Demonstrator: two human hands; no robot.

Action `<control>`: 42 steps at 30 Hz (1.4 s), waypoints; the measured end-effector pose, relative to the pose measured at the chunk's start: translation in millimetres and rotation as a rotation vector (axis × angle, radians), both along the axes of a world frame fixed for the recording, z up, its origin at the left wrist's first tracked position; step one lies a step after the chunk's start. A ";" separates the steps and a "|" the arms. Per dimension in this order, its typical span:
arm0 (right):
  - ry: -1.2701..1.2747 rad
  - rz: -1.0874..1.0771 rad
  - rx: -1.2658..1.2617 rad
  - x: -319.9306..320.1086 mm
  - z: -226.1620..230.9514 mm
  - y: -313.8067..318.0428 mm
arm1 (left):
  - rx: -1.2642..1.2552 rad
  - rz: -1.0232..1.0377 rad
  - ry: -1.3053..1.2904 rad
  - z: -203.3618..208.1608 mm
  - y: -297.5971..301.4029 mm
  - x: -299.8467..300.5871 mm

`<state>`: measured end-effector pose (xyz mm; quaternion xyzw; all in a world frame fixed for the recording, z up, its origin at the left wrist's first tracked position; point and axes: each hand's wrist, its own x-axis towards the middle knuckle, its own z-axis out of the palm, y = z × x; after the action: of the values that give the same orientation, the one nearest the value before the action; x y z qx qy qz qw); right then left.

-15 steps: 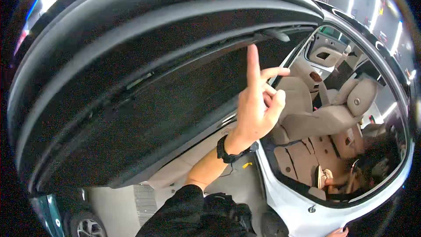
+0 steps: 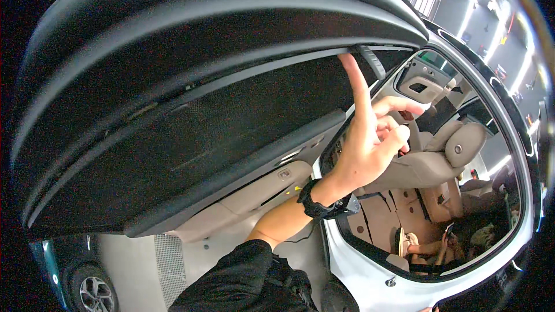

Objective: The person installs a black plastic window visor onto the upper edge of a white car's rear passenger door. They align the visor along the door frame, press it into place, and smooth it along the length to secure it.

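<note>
Shade (image 2: 231, 133) stretched across the open car door (image 2: 260, 193); the left hand (image 2: 370, 150), loose and free, raises one fingertip to its top bar (image 2: 277, 65) beside the tab (image 2: 373, 62). The right hand (image 2: 429, 309) barely shows; I can't tell its grip.

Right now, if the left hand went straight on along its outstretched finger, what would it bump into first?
Probably the narrow bar edging the dark mesh screen; the left hand's fingertip seems right at it, though touch is unclear.
</note>
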<state>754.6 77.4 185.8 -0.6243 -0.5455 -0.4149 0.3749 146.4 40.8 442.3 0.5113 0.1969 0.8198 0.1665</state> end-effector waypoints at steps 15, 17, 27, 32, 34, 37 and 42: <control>0.000 0.056 -0.015 -5.4 -20.2 13.3 | 0.134 -0.017 -0.248 19.3 -7.1 13.5; 0.009 0.049 -0.010 -4.5 -19.0 12.4 | 0.186 0.015 -0.243 13.9 -0.9 15.7; 0.029 0.052 0.011 0.0 -19.0 13.4 | 0.284 0.546 -0.144 -11.3 13.5 3.7; 0.038 0.007 -0.019 3.6 -17.5 7.2 | -0.091 0.547 0.370 16.5 -30.2 -10.0; 0.052 0.021 -0.013 1.7 -15.1 7.7 | -0.056 0.714 0.404 16.1 -36.5 -18.8; 0.026 0.018 -0.008 -1.0 -15.6 12.0 | -0.093 0.696 0.280 16.4 -52.2 -21.7; 0.040 0.023 0.007 1.0 -19.5 10.6 | -0.166 1.028 0.428 -4.4 -54.7 -26.5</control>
<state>755.6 88.1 166.3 -0.6247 -0.5436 -0.4000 0.3927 119.9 -13.9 437.9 0.4895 0.5141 0.6553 -0.2584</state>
